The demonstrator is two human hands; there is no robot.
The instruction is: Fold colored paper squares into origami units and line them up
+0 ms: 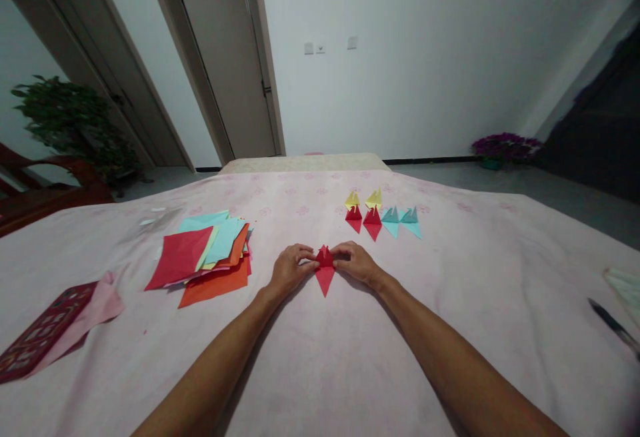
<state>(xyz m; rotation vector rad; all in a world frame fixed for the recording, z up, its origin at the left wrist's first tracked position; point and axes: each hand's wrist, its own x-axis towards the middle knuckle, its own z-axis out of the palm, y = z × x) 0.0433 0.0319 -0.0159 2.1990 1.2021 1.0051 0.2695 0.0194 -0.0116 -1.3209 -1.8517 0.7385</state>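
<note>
A red folded-paper crane [325, 277] lies on the cloth in front of me, its pointed end toward me. My left hand [294, 267] pinches its left side, thumb and fingers closed at the edge. From the other side, my right hand [357, 262] grips the right edge in the same way. Just beyond, to the right, stand several finished paper cranes: red ones [373, 222], light blue ones [391, 222] and yellow ones [373, 198].
On the left is a loose pile of coloured paper sheets [187, 257]. A dark red printed packet [47, 324] lies nearer the left edge. A dark pen-like object [613, 320] is at the far right. Pale pink cloth [320, 370] covers the table.
</note>
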